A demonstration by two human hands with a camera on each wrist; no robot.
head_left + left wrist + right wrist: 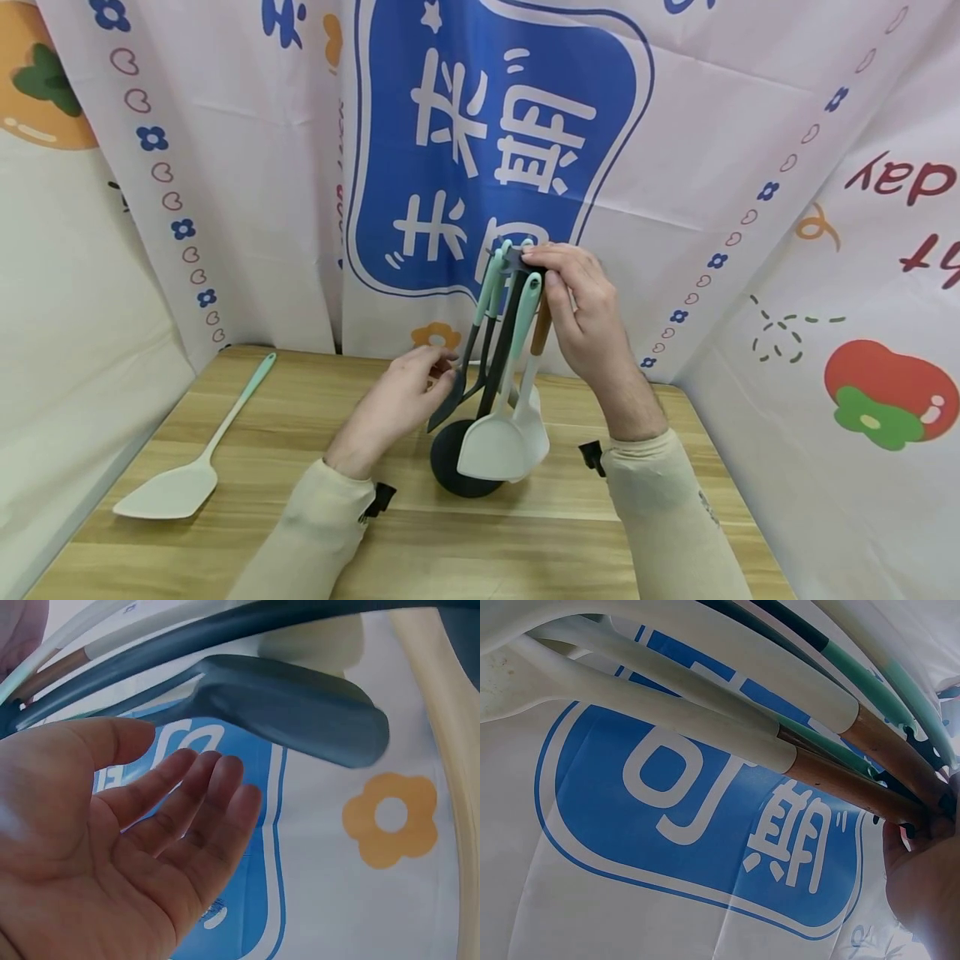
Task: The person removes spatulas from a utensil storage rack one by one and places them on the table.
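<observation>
The left hand (403, 402) is relaxed with fingers loosely bent, holding nothing, beside a dark utensil (292, 712); whether the thumb touches its shaft cannot be told. The right hand (583, 304) grips the top of the utensil rack (499, 354), its fingers at the ends of the brown handles (541, 329). Leftmost, a pale turner (176, 490) with a mint handle lies on the worktop (570, 533). The rack stands upright near the worktop's middle on a round black base (450, 467). From it hang dark utensils with mint handles on the left, a pale mint-handled turner (491, 448) in front, and pale brown-handled utensils on the right. A printed cloth (720, 108) hangs behind.
</observation>
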